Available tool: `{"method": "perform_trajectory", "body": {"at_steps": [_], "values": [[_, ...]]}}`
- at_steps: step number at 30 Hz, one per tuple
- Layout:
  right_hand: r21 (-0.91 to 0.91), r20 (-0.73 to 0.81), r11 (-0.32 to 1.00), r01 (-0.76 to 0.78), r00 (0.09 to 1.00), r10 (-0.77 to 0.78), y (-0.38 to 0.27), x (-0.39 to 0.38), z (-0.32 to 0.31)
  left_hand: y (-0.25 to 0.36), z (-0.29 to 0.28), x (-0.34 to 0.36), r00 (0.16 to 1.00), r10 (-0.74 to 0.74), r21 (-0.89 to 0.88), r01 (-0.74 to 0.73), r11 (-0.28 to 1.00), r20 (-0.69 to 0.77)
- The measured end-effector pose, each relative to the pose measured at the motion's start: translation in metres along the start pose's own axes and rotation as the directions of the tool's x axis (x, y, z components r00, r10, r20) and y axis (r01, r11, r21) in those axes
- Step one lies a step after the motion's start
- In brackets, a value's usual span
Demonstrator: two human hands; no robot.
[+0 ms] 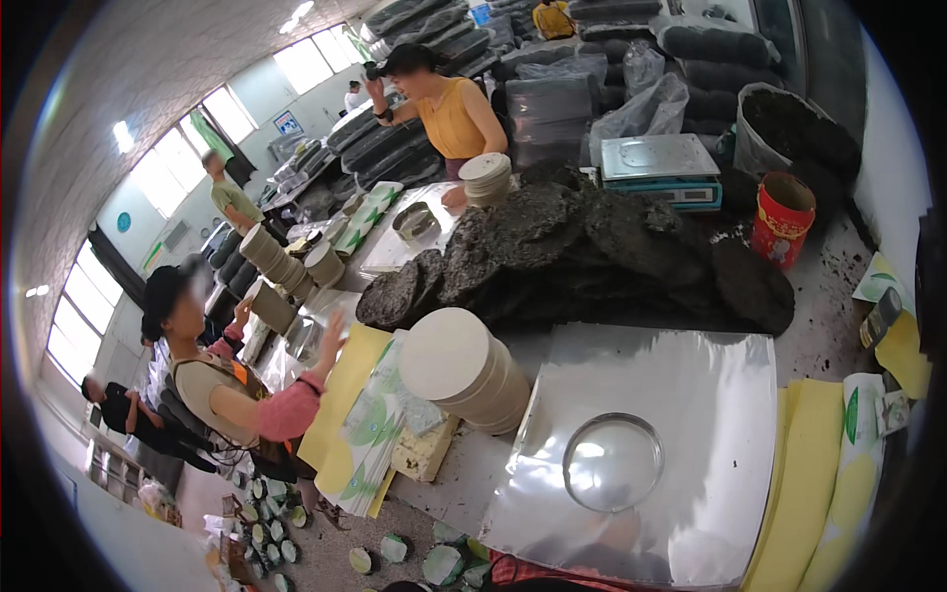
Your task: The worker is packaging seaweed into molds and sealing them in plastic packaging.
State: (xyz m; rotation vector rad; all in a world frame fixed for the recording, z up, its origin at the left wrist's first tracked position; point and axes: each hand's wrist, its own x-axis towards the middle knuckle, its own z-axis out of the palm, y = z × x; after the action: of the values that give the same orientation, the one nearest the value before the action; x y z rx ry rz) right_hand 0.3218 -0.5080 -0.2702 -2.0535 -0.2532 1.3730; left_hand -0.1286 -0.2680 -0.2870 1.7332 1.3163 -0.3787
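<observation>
Neither of my hands shows in the head view. In front of me lies a shiny metal sheet (681, 414) on the table, with a round metal ring (659, 444) resting on it. Left of the sheet stands a stack of round pale paper discs (449, 355). Behind it spreads a long heap of dark, flat, round pressed cakes (612, 237). Yellow sheets (804, 464) and a printed green-and-white wrapper (858, 444) lie along the sheet's right side.
A scale (661, 173) and a red bucket (784, 222) stand behind the heap. At left, a co-worker in pink sleeves (286, 409) reaches over the table; another in a yellow top (459, 123) stands across. Wrapped round packages (444, 562) lie on the floor.
</observation>
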Motion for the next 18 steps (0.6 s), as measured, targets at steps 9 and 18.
{"method": "perform_trajectory", "body": {"at_steps": [9,18], "values": [[0.093,-0.087,0.996,-0.015,0.996,0.023,0.043,-0.008,0.022,-0.014,-0.005,-0.001,1.0,0.0,0.039,0.0,0.999,-0.013],[0.167,-0.173,0.984,0.067,0.984,-0.037,0.113,-0.024,0.044,-0.06,0.04,0.005,0.99,0.067,0.187,-0.09,0.978,0.126]]}}
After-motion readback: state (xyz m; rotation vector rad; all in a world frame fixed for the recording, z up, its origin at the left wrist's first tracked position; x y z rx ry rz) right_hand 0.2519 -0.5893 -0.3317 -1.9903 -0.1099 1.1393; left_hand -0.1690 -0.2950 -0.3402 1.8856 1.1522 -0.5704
